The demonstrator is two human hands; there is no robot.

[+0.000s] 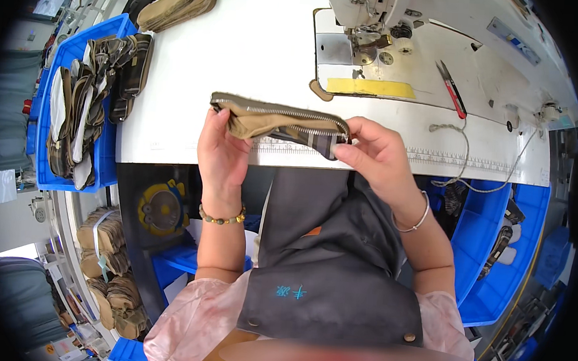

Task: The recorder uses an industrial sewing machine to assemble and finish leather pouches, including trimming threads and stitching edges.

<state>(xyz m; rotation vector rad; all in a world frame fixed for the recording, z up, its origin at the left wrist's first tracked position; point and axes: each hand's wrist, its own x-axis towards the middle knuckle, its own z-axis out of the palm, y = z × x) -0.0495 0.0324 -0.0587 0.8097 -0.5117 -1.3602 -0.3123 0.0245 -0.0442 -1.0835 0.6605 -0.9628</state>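
Observation:
Between my two hands, above the front edge of the white sewing table, is a small zippered pouch (259, 122) of tan and dark fabric. Its metal zipper is undone, so the tan lining shows. My left hand (223, 147) grips the pouch's left end, with the thumb at the zipper edge. At the other end, my right hand (373, 149) pinches the corner by the zipper's end between thumb and fingers. Behind the pouch stands a sewing machine (371, 27), with a yellow strip (371, 87) lying in front of its needle plate.
Thread snips (452, 91) with a red handle and a grey cord (466, 151) lie on the right of the table (244, 52). A blue bin (108, 163) of fabric pieces stands at left, tan pieces (177, 3) behind it. More blue bins (475, 225) sit low at right.

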